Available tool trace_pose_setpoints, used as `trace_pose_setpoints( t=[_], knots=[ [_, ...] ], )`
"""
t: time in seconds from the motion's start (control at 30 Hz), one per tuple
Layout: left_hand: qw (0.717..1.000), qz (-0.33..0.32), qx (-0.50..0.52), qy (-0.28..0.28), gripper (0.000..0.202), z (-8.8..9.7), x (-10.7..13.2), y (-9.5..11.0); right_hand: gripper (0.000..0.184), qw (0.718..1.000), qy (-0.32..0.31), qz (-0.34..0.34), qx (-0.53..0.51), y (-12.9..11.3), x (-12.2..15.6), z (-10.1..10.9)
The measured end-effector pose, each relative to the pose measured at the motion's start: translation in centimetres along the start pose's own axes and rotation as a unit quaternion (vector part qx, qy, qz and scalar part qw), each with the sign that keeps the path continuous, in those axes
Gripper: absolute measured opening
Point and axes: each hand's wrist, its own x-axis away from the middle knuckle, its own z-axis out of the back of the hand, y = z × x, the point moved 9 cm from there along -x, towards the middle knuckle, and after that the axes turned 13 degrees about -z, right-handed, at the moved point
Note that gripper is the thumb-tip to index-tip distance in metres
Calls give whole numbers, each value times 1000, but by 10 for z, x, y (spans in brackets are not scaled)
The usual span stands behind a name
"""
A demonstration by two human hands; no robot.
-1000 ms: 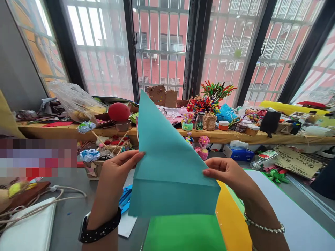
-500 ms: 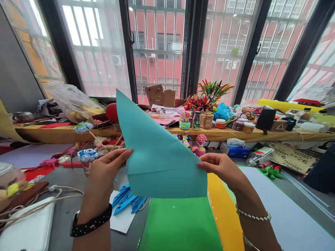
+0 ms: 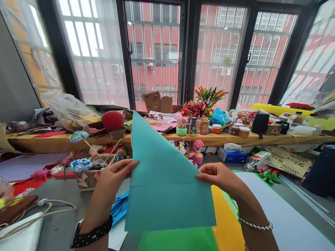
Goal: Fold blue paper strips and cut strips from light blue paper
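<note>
Behind the paper sheet (image 3: 167,205) runs a ledge (image 3: 42,142), with a plastic bag (image 3: 69,109) on it to the sheet's left and a jar (image 3: 244,132) to its right. On the table (image 3: 65,219), a tissue pack (image 3: 232,155) and a bottle (image 3: 259,159) lie right of the sheet.

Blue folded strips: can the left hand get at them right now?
Probably not without letting go: the left hand pinches the teal sheet, which also hides part of the blue folded strips from view.
</note>
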Motion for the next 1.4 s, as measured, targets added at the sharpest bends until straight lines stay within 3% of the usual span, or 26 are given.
trace_pose_setpoints(
  t=[0.13,0.33,0.57,0.7,1.0,1.2,1.4],
  knots=[
    [993,-10,-28,-113,18,-31,3,-6,29,1000,-11,1,8,-1,1,-6],
    [976,15,-11,-215,17,-70,19,-9,32,998,-36,-9,-46,0,-3,-16],
    [958,52,3,-282,20,-92,36,-8,37,998,25,16,-50,-6,-5,-7],
    [941,80,34,-327,21,-102,46,-10,34,996,29,33,-77,-14,5,-3],
    [928,65,49,-363,18,-102,64,12,30,994,-14,24,-103,-22,22,-10],
    [955,5,98,-278,17,-94,55,26,22,995,-54,25,-75,-27,31,-21],
    [972,-40,75,-217,12,-86,52,33,19,998,-44,38,-39,-32,36,-21]
  ],
)
